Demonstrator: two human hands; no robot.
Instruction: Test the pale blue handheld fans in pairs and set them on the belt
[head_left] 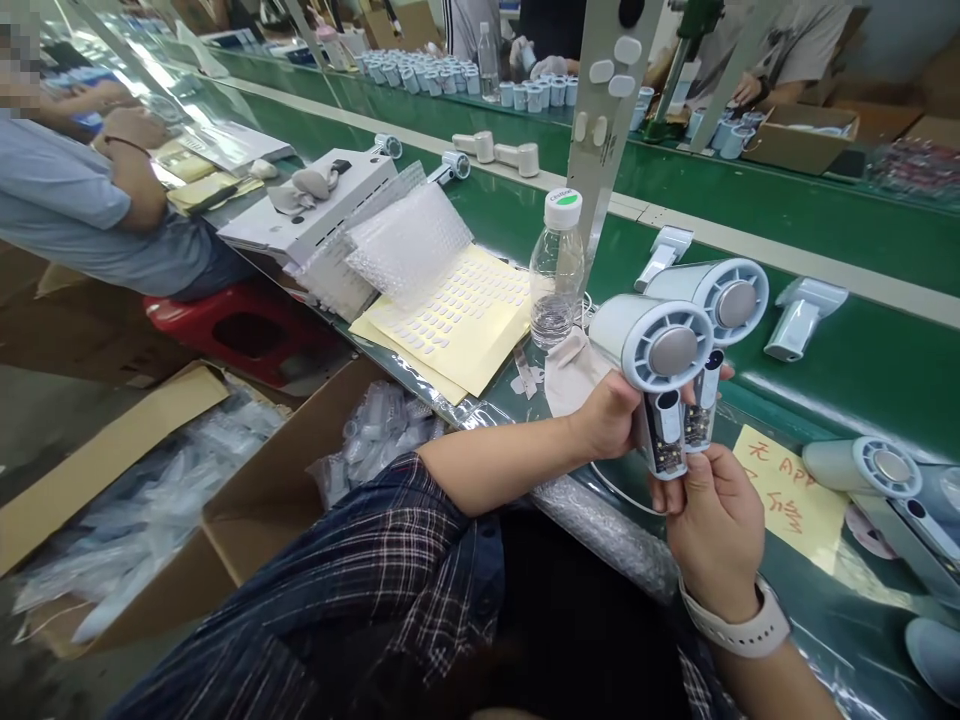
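Note:
Two pale blue handheld fans are held side by side over the bench, their round grey-centred heads tilted up. The nearer fan [652, 345] overlaps the farther fan [739, 300]. Both handles lack a cover on this side, so circuit boards and a dark round end show inside. My left hand [611, 415] is closed around the nearer handle from the left; some of its fingers are hidden behind. My right hand [720, 525], with a pale wrist strap, pinches the lower ends of the handles, thumb at the farther one. A pale cloth [574, 372] lies beside my left hand.
A water bottle [556, 270] stands beyond my left forearm, near yellow sticker sheets [465, 320] and bubble wrap [411, 232]. More fans [862, 467] lie at right by a handwritten yellow note [791, 495]. A metal post [604, 130] rises ahead. Co-workers sit left and across.

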